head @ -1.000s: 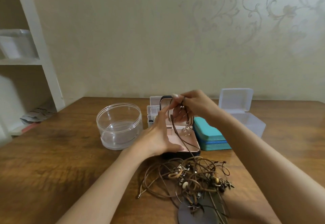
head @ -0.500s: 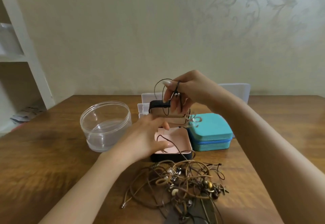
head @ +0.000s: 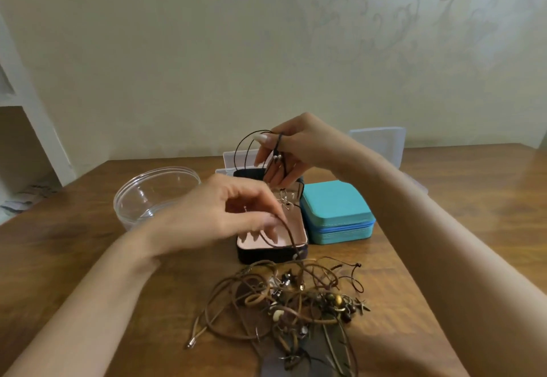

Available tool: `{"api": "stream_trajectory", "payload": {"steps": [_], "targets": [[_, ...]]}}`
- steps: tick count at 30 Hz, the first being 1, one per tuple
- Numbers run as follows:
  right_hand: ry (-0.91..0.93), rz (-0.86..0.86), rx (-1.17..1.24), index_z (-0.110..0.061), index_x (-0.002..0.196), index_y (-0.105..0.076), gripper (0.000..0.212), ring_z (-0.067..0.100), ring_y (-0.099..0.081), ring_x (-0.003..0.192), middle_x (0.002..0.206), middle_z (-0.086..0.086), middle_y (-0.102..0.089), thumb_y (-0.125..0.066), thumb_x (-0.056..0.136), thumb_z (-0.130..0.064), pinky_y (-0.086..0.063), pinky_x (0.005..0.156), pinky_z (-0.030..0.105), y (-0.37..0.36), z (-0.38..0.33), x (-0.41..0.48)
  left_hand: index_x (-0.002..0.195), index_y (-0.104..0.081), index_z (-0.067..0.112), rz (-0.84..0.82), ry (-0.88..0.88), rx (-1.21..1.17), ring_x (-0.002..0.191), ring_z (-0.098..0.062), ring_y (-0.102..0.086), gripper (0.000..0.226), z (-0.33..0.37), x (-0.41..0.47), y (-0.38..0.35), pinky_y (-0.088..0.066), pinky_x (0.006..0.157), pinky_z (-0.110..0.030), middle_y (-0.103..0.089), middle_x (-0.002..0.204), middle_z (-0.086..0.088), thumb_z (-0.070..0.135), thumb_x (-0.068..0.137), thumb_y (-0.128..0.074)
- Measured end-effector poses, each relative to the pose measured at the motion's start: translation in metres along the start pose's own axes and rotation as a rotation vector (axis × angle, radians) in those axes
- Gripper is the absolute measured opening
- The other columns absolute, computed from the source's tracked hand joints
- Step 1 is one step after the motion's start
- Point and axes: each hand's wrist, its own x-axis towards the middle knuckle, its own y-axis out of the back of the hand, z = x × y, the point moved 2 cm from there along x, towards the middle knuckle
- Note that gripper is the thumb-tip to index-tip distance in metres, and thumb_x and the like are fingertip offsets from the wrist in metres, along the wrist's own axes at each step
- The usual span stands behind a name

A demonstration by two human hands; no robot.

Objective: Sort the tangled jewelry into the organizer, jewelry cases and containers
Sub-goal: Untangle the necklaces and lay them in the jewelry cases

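- The open case sits at the middle of the surface.
- The round container stands left of it, and the zipped case lies just beside it on the right.
- The organizer stands behind it.
- The tangle of cords lies in front.
- The left hand, above the case, pinches a trailing cord from the tangle.
- The right hand holds a looped cord above the case's rear.

no readable text, labels, brands, numbers or signs
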Motion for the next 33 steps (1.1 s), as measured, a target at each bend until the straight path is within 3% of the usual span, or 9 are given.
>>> {"api": "stream_trajectory", "payload": {"steps": [3,5,9,11,14,18,23,29,33], "targets": [[0.017,0.022,0.021,0.005,0.092,-0.068,0.036,0.028,-0.066,0.061,0.068,0.020,-0.067,-0.051,0.097,-0.026,-0.060,0.065,0.035,-0.001,0.001,0.001,0.117,-0.061,0.015,-0.562,0.044,-0.347,0.079,-0.015,-0.066,0.037,0.015,-0.016,0.005,-0.052,0.069,-0.022,-0.069,0.105,-0.011,0.013,0.082,-0.069],[0.030,0.036,0.014,0.005,0.093,-0.069,0.037,0.029,-0.066,0.064,0.069,0.019,-0.067,-0.052,0.097,-0.027,-0.060,0.067,0.037,0.000,0.001,0.002,0.124,-0.055,0.015,-0.657,0.080,-0.334,0.071,-0.011,-0.061,0.045,0.011,-0.020,0.009,-0.051,0.064,-0.021,-0.067,0.113,-0.012,0.018,0.082,-0.069],[0.068,0.052,-0.020,0.001,0.090,-0.071,0.034,0.029,-0.069,0.068,0.075,0.020,-0.070,-0.055,0.095,-0.028,-0.060,0.070,0.038,0.000,0.003,0.003,0.099,-0.065,0.025,0.035,0.247,0.126,0.052,-0.004,-0.050,0.019,-0.017,-0.001,0.008,-0.037,0.048,-0.010,-0.072,0.091,0.005,0.035,0.083,-0.064],[0.096,0.063,-0.033,-0.001,0.087,-0.072,0.030,0.027,-0.070,0.068,0.077,0.020,-0.071,-0.057,0.094,-0.027,-0.060,0.068,0.036,-0.001,0.005,0.004,0.091,-0.065,0.026,0.215,0.280,0.472,0.061,0.002,-0.053,0.009,-0.034,0.007,0.002,-0.036,0.052,-0.010,-0.065,0.082,0.015,0.033,0.085,-0.065],[0.186,0.093,-0.086,-0.010,0.083,-0.074,0.025,0.019,-0.068,0.064,0.080,0.015,-0.072,-0.060,0.092,-0.027,-0.059,0.066,0.027,-0.004,0.006,0.007,0.086,-0.067,0.022,0.142,0.296,0.452,0.078,-0.004,-0.061,0.006,-0.058,0.011,-0.008,-0.046,0.069,-0.019,-0.065,0.084,0.012,0.025,0.082,-0.070],[0.301,0.098,-0.198,-0.020,0.079,-0.074,0.021,0.028,-0.067,0.074,0.080,0.012,-0.073,-0.059,0.092,-0.027,-0.054,0.068,0.028,-0.013,0.007,0.010,0.089,-0.059,0.013,0.151,0.329,0.243,0.072,-0.011,-0.060,0.020,-0.070,0.014,-0.020,-0.048,0.070,-0.020,-0.067,0.087,-0.003,0.011,0.077,-0.075],[0.261,0.032,-0.010,-0.008,0.082,-0.074,0.028,0.031,-0.068,0.080,0.081,0.013,-0.073,-0.057,0.093,-0.028,-0.052,0.067,0.023,-0.020,0.010,0.008,0.106,-0.054,0.025,0.465,0.322,0.033,0.081,-0.013,-0.060,0.044,-0.072,0.022,-0.024,-0.044,0.068,-0.022,-0.066,0.089,0.001,0.042,0.072,-0.077],[0.224,-0.035,-0.005,-0.009,0.082,-0.075,0.028,0.030,-0.069,0.085,0.080,0.012,-0.073,-0.059,0.092,-0.030,-0.057,0.081,0.037,-0.028,0.014,0.008,0.074,-0.068,0.032,0.682,0.228,0.020,0.075,-0.012,-0.062,0.016,-0.072,0.021,-0.024,-0.044,0.071,-0.030,-0.070,0.073,0.007,0.020,0.084,-0.068],[0.178,0.037,-0.047,-0.008,0.081,-0.073,0.025,0.026,-0.070,0.065,0.081,0.023,-0.070,-0.059,0.092,-0.026,-0.060,0.065,0.031,-0.021,0.014,0.009,0.074,-0.069,0.021,0.437,0.336,0.199,0.077,-0.019,-0.063,0.014,-0.078,0.020,-0.023,-0.047,0.074,-0.034,-0.067,0.073,0.002,0.024,0.086,-0.065]]}}
